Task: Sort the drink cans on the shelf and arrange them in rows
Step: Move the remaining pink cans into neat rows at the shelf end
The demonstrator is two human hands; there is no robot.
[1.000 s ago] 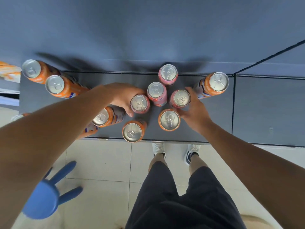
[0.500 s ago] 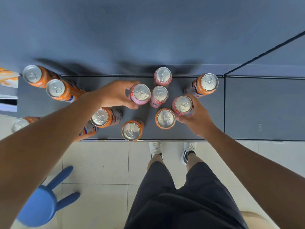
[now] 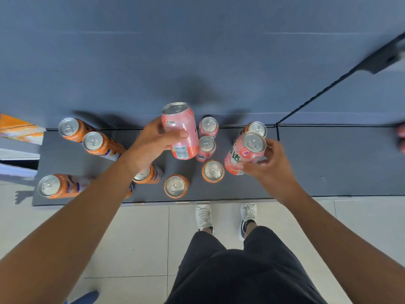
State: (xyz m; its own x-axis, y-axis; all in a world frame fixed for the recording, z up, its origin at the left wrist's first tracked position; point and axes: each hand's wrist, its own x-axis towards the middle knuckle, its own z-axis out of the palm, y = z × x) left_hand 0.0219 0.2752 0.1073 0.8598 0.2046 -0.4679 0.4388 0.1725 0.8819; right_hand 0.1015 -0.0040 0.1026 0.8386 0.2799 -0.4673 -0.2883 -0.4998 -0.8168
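Head view, read from the front edge of the shelf (image 3: 241,189) toward its back edge. The front orange can (image 3: 176,186) stands upright almost at the front edge, and the second orange can (image 3: 213,171) stands a little behind it. Above them both hands are busy. The left hand (image 3: 151,148) has its fingers and thumb curled around the body of the left pink can (image 3: 182,132), and the right hand (image 3: 271,165) grips the right pink can (image 3: 241,154) in the same way. Half a second ago these two cans were upright among the others; now both are raised clear of the shelf. I judge this means the pink cans are being separated from the orange ones and are free to go into a row. The left pink can is tilted, with its long axis running front to back, its lid toward the back edge and its barcode side facing up. The right pink can leans less, with its lid up and toward the back right corner and its base toward the front. Behind them the pink pair (image 3: 207,147) stands upright, one behind the other, near the back edge. The back orange can (image 3: 256,128) stands just behind the right pink can.
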